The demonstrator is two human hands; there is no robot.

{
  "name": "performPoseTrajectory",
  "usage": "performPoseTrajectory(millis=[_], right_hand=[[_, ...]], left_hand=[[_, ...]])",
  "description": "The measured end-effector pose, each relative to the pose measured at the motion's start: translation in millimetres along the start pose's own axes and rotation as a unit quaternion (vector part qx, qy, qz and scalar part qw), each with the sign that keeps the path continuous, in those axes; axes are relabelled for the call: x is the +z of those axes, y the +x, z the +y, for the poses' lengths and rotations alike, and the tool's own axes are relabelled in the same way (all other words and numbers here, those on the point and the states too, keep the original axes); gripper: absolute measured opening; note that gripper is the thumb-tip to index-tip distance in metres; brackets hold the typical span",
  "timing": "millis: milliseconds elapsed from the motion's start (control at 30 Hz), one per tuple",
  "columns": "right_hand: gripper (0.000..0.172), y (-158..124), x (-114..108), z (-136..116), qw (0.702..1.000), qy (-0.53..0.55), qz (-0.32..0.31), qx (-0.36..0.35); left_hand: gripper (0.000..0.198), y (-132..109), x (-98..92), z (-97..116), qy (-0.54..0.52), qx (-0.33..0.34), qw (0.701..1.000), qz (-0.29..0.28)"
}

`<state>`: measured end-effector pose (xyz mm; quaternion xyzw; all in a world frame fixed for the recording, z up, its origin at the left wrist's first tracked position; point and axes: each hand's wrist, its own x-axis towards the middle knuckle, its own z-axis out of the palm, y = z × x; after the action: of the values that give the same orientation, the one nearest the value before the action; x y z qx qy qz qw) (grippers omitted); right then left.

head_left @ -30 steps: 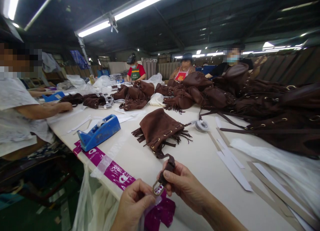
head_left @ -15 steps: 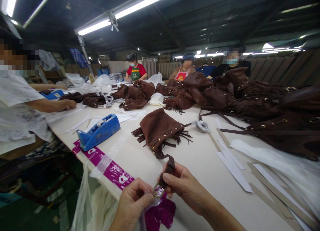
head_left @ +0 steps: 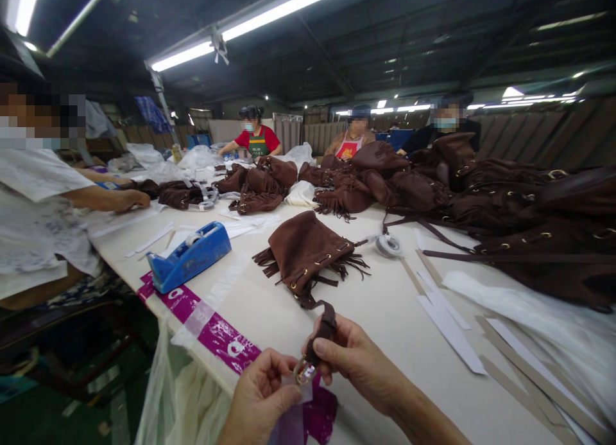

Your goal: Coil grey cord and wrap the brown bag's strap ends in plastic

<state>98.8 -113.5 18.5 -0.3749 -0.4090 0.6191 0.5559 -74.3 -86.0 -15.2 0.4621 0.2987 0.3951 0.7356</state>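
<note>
My right hand (head_left: 353, 361) is closed round the brown strap (head_left: 328, 320) of a small fringed suede bag, just behind its metal clasp (head_left: 307, 370). My left hand (head_left: 267, 393) pinches at the clasp's near side, where a scrap of clear film (head_left: 307, 392) shows by the fingertips. How far the film wraps the metal is hidden. Beyond the hands the brown bag (head_left: 308, 249) lies on the white table, with gold eyelets along its edge and fringes spread out. The strap runs from the bag to my right hand.
A blue tape dispenser (head_left: 190, 257) stands at left by purple printed tape (head_left: 216, 332) along the table edge. Right lie a wrapped ring-shaped roll (head_left: 387, 245), paper strips (head_left: 450, 332) and a heap of brown bags (head_left: 510, 207). A co-worker's hand (head_left: 129, 199) is at left; several people work behind.
My left fingers have shifted slightly at the clasp, and the film there looks whiter. My right hand keeps its hold on the strap. The co-worker in red has moved an arm outward.
</note>
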Motion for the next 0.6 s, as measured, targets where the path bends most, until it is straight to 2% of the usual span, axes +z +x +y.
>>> performPoseTrajectory(millis=[233, 367, 600], right_hand=[[0.034, 0, -1, -2, 1.0, -0.023, 0.008, -0.005], [0.035, 1, -1, -4, 1.0, -0.028, 0.005, 0.0], [0.039, 0, 2, -3, 0.998, -0.052, -0.005, 0.019]], left_hand=[[0.037, -5, -1.8, 5, -0.002, -0.043, 0.999, -0.019], [0.03, -7, -1.3, 11, -0.008, -0.065, 0.998, -0.02], [0.036, -5, 4.7, 19, 0.083, -0.058, 0.995, -0.014]])
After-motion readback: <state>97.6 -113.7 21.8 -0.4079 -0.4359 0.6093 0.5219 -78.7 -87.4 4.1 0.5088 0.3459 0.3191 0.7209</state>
